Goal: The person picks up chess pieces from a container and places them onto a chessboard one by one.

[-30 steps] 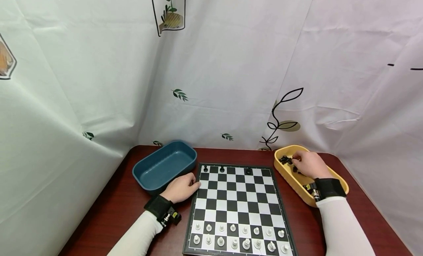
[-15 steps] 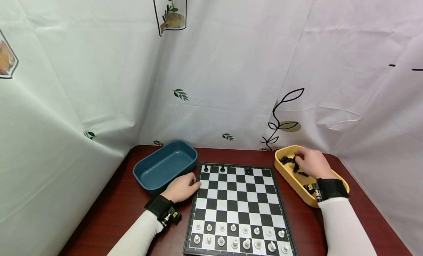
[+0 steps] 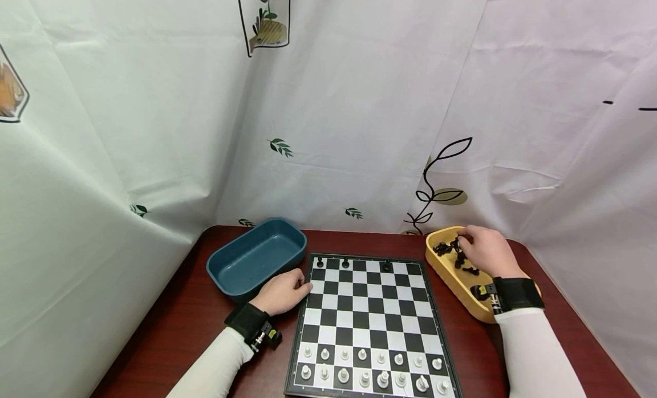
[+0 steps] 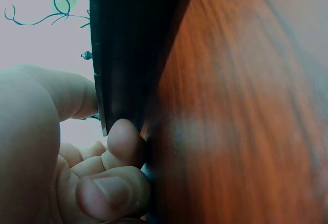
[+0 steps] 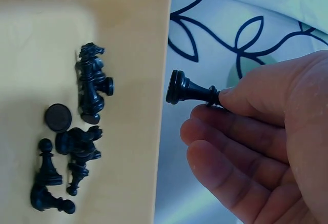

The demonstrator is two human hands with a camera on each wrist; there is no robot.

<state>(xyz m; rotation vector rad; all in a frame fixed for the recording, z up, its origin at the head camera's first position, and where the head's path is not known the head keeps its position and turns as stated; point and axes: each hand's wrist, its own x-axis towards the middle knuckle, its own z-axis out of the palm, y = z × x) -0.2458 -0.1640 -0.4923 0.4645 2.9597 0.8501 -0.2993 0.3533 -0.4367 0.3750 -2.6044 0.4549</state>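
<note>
Pinched by its narrow upper end between thumb and forefinger of the right hand [image 3: 487,251]: a black chess piece [image 5: 193,89], broad base pointing away from the fingers, near the rim of the yellow tray [image 3: 450,285]. Probably light, rigid, a little slick and not very fragile; best gripped by the slim neck, leaving the base free. Inside the tray, loose black pieces [image 5: 92,83], lying in clusters. Next to the tray, the chessboard [image 3: 368,304], with white pieces [image 3: 382,379] along the two near rows and three black chessmen [image 3: 345,263] on the far one. At its left edge, the left hand [image 3: 279,292], fingers curled about the border. Past that, a blue tray [image 3: 251,255]. Clear only from the right wrist: the held piece's shape, largely masked in the head view. Only from the left wrist: fingertips against the board's side.
</note>
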